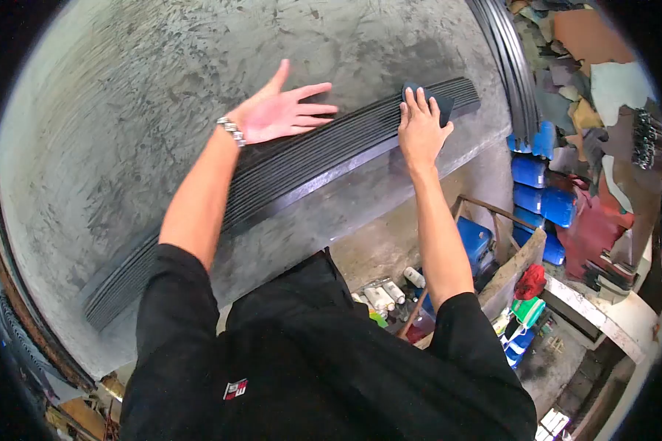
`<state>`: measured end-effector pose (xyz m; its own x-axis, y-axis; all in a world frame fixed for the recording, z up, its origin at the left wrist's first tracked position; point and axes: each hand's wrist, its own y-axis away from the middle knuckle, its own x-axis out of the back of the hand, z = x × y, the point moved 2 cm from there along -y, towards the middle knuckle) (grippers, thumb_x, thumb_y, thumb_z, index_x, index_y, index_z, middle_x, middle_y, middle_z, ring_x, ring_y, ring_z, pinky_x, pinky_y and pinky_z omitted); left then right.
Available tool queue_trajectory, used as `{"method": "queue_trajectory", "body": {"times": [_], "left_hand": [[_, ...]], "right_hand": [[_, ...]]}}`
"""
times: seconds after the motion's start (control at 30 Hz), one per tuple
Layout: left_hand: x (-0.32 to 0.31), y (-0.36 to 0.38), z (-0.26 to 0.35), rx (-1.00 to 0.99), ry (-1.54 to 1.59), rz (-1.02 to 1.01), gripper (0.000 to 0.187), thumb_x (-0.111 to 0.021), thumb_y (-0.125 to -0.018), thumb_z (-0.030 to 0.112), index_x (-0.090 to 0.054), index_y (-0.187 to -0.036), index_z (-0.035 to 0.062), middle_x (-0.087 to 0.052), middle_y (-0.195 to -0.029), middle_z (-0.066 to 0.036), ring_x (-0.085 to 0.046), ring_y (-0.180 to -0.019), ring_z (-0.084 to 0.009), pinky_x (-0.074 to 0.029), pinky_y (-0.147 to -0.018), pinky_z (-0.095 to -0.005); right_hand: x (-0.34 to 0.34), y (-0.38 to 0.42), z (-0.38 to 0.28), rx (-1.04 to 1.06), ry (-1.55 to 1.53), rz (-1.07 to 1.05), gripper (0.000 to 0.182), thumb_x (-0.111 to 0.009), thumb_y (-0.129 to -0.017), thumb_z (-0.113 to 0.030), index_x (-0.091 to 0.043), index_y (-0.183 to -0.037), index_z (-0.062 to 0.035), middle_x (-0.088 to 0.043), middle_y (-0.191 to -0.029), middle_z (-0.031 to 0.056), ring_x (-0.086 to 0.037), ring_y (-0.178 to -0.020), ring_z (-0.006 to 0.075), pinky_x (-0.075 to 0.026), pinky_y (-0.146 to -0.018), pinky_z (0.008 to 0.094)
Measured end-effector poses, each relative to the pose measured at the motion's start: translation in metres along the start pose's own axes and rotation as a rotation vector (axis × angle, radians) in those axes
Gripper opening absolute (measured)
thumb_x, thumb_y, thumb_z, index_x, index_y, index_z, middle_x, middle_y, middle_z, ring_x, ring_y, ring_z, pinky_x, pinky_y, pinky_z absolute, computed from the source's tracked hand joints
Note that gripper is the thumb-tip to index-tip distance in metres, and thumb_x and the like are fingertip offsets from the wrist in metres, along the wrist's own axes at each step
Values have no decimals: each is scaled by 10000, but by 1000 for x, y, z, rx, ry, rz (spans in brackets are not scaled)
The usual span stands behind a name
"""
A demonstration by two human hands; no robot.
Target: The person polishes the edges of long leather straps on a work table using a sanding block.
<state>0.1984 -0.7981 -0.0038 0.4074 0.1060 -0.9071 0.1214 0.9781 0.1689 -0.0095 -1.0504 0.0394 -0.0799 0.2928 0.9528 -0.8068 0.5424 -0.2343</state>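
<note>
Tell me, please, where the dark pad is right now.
In the head view, the dark pad is right of centre, beneath the fingers of the right hand, near the right-hand end of the black strips.

Open room lies over the broad stretch of grey counter [162, 88] beyond the long strips [324, 151], bounded on the right by a second bundle [510, 66] along the edge. The strips form a ridge running diagonally across, their top obstructed by the right hand [421, 132] on a dark pad [443, 110], with the spread left hand [279, 115] crowding the far side. Nearer the body, a narrower bare band lets a hand pass between the two forearms [196, 197].
</note>
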Motion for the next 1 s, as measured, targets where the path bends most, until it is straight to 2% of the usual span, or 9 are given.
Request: {"method": "queue_trajectory", "body": {"times": [0.1,0.43,0.57,0.67,0.73,0.8,0.87,0.97,1.0], "left_hand": [[11,64,4,129,38,4,1109,-320,-993,908,-240,-1758,110,-416,-1694,-308,-471,-1557,-330,-464,-1232,-424],[-21,90,-25,-139,320,101,1235,-377,-921,966,-192,-1762,81,-245,-1742,-375,-301,-1639,-428,-304,-1335,-481],[-2,89,-29,-133,494,-186,1189,-343,-928,964,-204,-1768,134,-226,-1744,-384,-272,-1642,-463,-306,-1334,-495],[-12,89,-24,-105,405,34,1171,-313,-937,956,-192,-1772,145,-187,-1750,-392,-278,-1637,-471,-335,-1320,-509],[-12,90,-25,-112,405,53,1153,-291,-952,942,-184,-1773,140,-173,-1751,-398,-278,-1637,-473,-342,-1319,-502],[-7,89,-27,-112,406,40,1147,-276,-949,946,-215,-1767,145,-201,-1743,-398,-263,-1643,-472,-320,-1328,-494],[-10,90,-26,-108,386,76,1162,-262,-933,966,-248,-1760,150,-250,-1742,-373,-297,-1635,-450,-308,-1331,-493],[20,86,-36,-123,445,-318,1175,-260,-917,983,-257,-1758,163,-280,-1749,-333,-333,-1625,-420,-302,-1333,-499],[-11,94,-28,-112,258,38,1154,-261,-929,974,-271,-1760,175,-333,-1737,-314,-405,-1586,-398,-396,-1272,-459]], "right_hand": [[-3,3,4,-6,-2,14,428,-577,-1112,-406,-660,-1511,-278,-632,-1585,6,-562,-1467,287,-364,-1115,746],[24,29,-57,31,-54,4,421,-612,-1072,-375,-684,-1466,-245,-612,-1599,15,-510,-1510,319,-363,-1094,706],[91,122,-183,449,-346,-33,471,-750,-944,-289,-678,-1404,-214,-627,-1524,17,-515,-1459,290,-410,-1013,603],[91,107,-157,534,-391,1,421,-764,-927,-270,-700,-1338,-203,-646,-1455,15,-541,-1410,294,-430,-949,567],[84,53,-114,328,-197,-154,389,-668,-939,-258,-740,-1316,-194,-679,-1413,-3,-554,-1389,281,-439,-959,590],[43,23,-73,86,-71,41,292,-645,-1007,-282,-758,-1264,-203,-676,-1407,-6,-565,-1371,282,-439,-953,611],[64,39,-116,149,-82,-52,314,-643,-1028,-300,-749,-1306,-204,-659,-1467,16,-559,-1393,291,-432,-985,637],[103,122,-212,390,-183,-76,378,-656,-1035,-323,-717,-1389,-203,-620,-1559,43,-536,-1445,305,-419,-1042,667],[101,122,-211,406,-249,-79,385,-663,-1032,-325,-712,-1393,-200,-620,-1556,41,-531,-1453,304,-419,-1047,662]]}}
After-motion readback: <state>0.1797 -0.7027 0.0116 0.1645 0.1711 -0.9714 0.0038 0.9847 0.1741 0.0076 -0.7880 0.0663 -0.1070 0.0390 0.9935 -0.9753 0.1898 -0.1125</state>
